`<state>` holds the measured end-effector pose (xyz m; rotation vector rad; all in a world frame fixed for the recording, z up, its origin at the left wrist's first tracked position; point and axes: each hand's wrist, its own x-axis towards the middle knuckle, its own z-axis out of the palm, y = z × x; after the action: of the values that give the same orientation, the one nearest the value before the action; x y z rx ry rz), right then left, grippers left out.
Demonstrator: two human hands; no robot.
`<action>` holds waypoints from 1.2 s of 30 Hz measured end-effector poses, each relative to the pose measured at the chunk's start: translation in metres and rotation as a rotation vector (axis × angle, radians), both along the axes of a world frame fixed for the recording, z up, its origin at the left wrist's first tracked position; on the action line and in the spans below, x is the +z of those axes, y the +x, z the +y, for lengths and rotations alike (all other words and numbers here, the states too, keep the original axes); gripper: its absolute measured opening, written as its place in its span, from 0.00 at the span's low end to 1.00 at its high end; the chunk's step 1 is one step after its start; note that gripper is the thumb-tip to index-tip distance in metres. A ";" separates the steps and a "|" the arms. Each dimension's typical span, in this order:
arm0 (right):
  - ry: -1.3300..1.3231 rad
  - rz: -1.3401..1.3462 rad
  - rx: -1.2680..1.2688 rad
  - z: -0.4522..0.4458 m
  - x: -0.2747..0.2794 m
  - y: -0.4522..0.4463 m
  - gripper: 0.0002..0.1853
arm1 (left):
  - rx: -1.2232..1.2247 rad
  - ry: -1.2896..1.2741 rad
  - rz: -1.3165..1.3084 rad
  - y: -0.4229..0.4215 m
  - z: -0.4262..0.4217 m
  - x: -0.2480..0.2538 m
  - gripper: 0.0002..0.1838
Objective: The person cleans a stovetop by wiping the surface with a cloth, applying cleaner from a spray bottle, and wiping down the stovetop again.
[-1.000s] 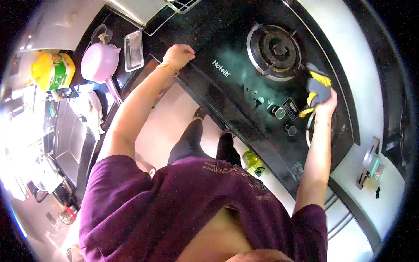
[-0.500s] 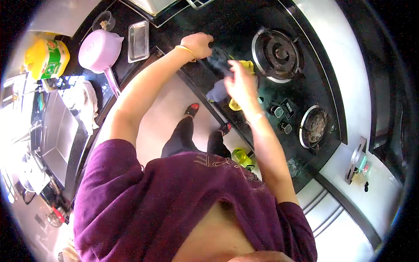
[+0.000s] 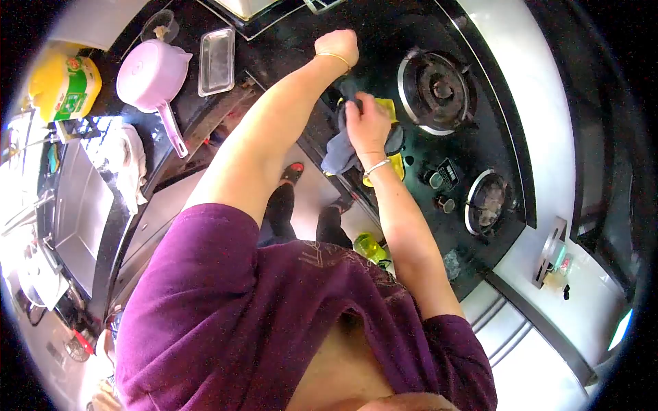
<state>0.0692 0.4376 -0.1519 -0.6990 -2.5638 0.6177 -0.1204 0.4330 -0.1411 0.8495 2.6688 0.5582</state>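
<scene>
Black hob [image 3: 480,151]: a grey-and-yellow cloth [image 3: 338,153] lies bunched along its front edge, beside the control knobs [image 3: 433,179], under the right hand [image 3: 369,125]. Right-hand fingers are bent, gripping the cloth; the left hand [image 3: 338,46] is a fist, its inside hidden from me. Caution: a wide sweep could snag loose folds on the knobs or large burner [image 3: 439,89]; loosened grip could let the edge folds slip floorward. Appearance: crumpled, limp, dull grey, bright yellow borders.

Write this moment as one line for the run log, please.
right hand: holding grey-and-yellow cloth on black stove | left hand: curled, contents hidden | pink pot: on counter
</scene>
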 end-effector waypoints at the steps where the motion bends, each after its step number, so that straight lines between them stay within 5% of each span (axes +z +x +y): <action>1: -0.143 0.082 -0.033 0.001 -0.001 0.002 0.11 | -0.001 -0.005 0.003 0.000 -0.001 0.004 0.13; 5: -0.824 0.520 -0.116 0.007 0.001 -0.001 0.10 | -0.063 -0.086 -0.047 0.009 -0.006 0.014 0.14; 11: -1.206 0.719 -0.178 0.016 0.023 -0.005 0.07 | 0.035 0.167 0.001 0.013 -0.004 -0.010 0.16; 20: -0.916 0.630 -0.275 0.055 0.009 -0.057 0.13 | 0.176 0.249 -0.269 0.018 -0.003 -0.015 0.19; 29: -0.545 0.241 -0.498 0.089 -0.025 -0.102 0.21 | 0.283 0.504 -0.327 0.008 0.002 -0.033 0.14; 33: -0.599 0.267 -0.409 0.104 -0.041 -0.120 0.22 | 0.154 0.603 -0.335 -0.001 0.014 -0.074 0.13; 36: -0.573 0.277 -0.390 0.119 -0.056 -0.131 0.20 | 0.145 0.633 -0.346 0.002 0.012 -0.056 0.12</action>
<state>-0.0613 0.5564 -0.2083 -1.1648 -1.9207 1.2247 -0.1180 0.4448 -0.1976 0.6221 2.2546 1.4847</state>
